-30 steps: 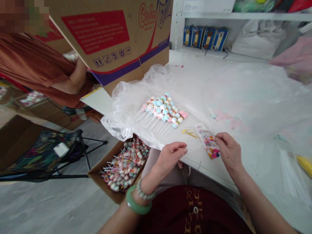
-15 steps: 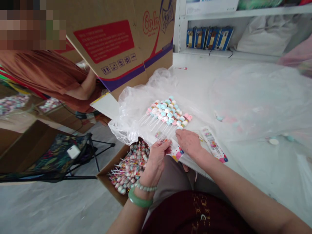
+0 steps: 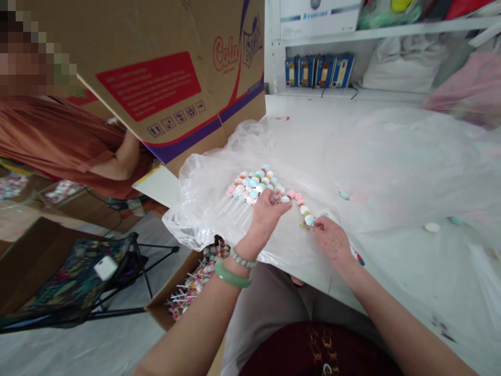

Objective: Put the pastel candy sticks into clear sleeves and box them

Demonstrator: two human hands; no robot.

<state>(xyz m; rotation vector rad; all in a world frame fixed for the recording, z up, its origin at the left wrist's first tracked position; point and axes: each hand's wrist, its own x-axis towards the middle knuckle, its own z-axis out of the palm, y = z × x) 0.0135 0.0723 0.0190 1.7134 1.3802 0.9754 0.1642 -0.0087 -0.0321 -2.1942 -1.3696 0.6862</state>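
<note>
Two hands are working at the candy lollipop rows [image 3: 250, 184] on a clear plastic bag [image 3: 203, 209]: left hand [image 3: 266, 218] is curling its fingers over the rows, hold unclear; right hand [image 3: 332, 243] is pinching at the rows' right end, hold unclear. A cardboard box of lollipops [image 3: 162, 308] is sitting below the rows, a plastic sheet [image 3: 407, 156] is spreading open right of them, and a printed carton [image 3: 156, 89] is looming beyond them.

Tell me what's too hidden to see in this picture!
Head view:
Candy sticks: the left hand covers some of them.
Printed card: the right hand hides most of it.
Cardboard box of candy sticks: the table edge and plastic bag hide part of it.
</note>
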